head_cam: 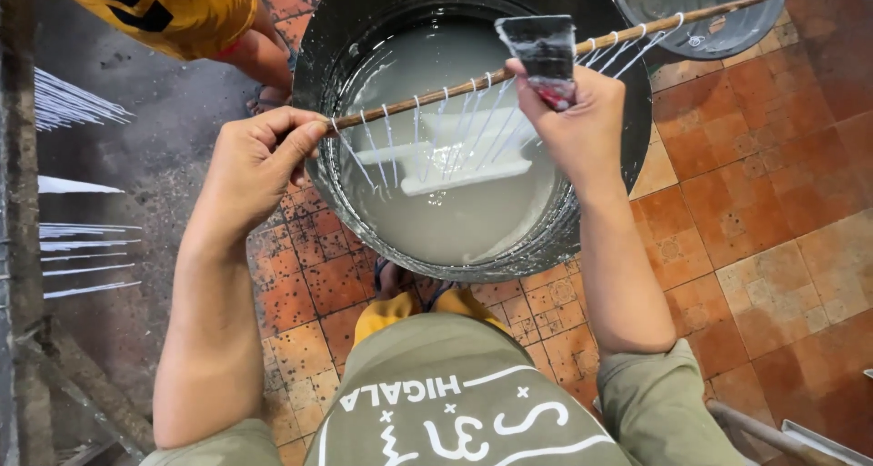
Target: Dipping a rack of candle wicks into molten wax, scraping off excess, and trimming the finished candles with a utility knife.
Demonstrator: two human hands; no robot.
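Observation:
My left hand [255, 161] pinches the near end of a long thin wooden stick [455, 88]. Several white waxy strings [436, 139] hang from the stick over a large round metal vat [600, 139] of cloudy whitish liquid [455, 220]. My right hand [577, 120] grips the stick further along together with a small dark flat tool with a red end [544, 52]. A pale rack shape [468, 170] shows in the liquid under the strings.
A grey bucket [718, 20] stands beyond the vat at top right. Another person in a yellow shirt [173, 7] crouches at top left. White coated strands [77, 107] hang at the left. The floor has orange tiles [773, 202]; a metal bar [773, 434] lies at bottom right.

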